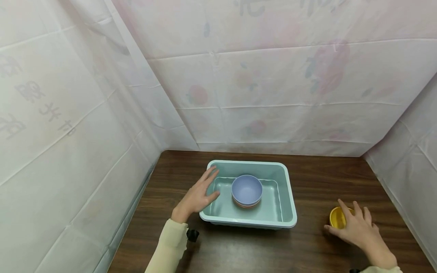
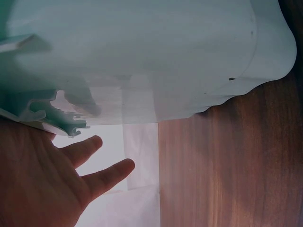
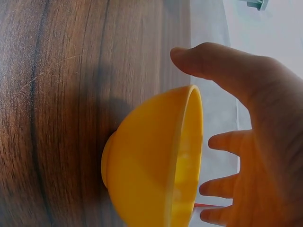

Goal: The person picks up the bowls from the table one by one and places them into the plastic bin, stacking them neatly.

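A yellow bowl [image 1: 337,218] stands upright on the table at the right. My right hand [image 1: 360,231] hovers over it with spread fingers; in the right wrist view the thumb [image 3: 208,59] and fingertips stay apart from the bowl's rim. A pale green rectangular tub [image 1: 247,221] holds a periwinkle bowl [image 1: 247,189] stacked on pinkish bowls [image 1: 246,206], mostly hidden beneath it. At the tub's left rim my left hand [image 1: 196,195] reaches with fingers extended and spread. Whether it touches the rim I cannot tell.
The dark wood table [image 1: 321,178] meets a white printed sheet [image 1: 273,125] at its far edge. Similar white sheets hang on the left side [image 1: 68,151] and the right side [image 1: 413,170]. A black wrist strap piece [image 1: 192,235] shows at the left cuff.
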A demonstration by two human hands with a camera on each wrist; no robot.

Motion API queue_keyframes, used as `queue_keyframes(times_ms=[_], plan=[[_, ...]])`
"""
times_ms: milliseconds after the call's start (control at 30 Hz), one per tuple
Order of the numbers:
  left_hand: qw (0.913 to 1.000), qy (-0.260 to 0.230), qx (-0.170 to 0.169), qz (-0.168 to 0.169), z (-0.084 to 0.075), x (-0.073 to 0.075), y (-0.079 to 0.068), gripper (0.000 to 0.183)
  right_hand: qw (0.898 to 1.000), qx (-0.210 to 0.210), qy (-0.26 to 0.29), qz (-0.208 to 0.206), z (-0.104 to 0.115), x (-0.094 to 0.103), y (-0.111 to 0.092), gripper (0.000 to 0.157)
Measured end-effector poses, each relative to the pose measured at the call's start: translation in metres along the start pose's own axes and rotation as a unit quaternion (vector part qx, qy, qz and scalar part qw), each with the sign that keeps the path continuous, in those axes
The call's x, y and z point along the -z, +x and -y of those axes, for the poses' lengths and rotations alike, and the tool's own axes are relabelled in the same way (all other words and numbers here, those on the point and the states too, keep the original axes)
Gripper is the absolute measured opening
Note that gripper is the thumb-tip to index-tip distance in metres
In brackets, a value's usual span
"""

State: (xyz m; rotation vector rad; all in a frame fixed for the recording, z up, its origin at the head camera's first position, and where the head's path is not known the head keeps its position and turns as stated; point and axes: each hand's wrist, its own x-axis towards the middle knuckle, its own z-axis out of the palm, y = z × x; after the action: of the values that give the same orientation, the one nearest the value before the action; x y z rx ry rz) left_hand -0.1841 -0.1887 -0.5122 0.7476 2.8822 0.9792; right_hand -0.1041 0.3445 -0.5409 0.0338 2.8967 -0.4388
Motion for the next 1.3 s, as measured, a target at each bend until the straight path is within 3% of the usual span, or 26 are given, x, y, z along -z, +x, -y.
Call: queue_keyframes(times_ms=[367, 833, 1067, 1300], plan=[[1.0000, -0.003, 0.002, -0.001, 0.000, 0.000, 0.000, 0.075, 0.999, -0.019, -0.008, 0.047, -0.002, 0.004, 0.005, 0.112], [1.0000, -0.005, 0.007, 0.003, -0.002, 0.001, -0.001, 0.075, 0.999, -0.016, -0.013, 0.042, -0.001, 0.004, 0.005, 0.106], [0.9999, -0.007, 0.010, 0.008, -0.002, 0.002, -0.001, 0.075, 1.000, 0.006, -0.020, 0.013, 0.004, 0.005, 0.005, 0.101], [0.9999, -0.010, 0.009, 0.009, -0.002, 0.001, -0.001, 0.075, 1.000, 0.007, -0.019, 0.010, 0.008, 0.007, 0.006, 0.102]])
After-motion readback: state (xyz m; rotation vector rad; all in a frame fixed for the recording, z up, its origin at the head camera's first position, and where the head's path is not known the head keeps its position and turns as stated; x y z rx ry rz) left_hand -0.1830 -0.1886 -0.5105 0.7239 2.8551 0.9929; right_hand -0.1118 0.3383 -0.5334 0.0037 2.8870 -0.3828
